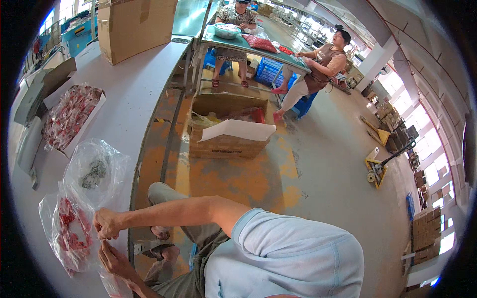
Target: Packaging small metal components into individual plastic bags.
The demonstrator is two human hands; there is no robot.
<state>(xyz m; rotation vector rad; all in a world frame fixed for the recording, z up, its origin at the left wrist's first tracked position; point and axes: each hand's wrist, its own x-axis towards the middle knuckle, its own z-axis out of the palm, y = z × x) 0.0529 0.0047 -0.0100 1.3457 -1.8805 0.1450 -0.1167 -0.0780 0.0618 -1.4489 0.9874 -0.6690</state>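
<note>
My right hand [108,223] reaches in over the edge of the white table [119,107], its fingers pinched together. Just below it my left hand [117,262] is also closed, fingertips almost meeting the right ones. What they pinch is too small to make out. Beside my hands lies a clear plastic bag [67,231] with small red pieces in it. Touching it is another clear bag [94,171], holding small dark green or grey pieces. Below my left hand another piece of clear plastic [113,285] shows in part.
An open white box [74,119] full of small red packets stands farther along the table, near a large cardboard carton [134,30]. On the floor is an open carton [223,149]. Two people sit at a green table [233,44]. A yellow pallet jack [376,169] stands right.
</note>
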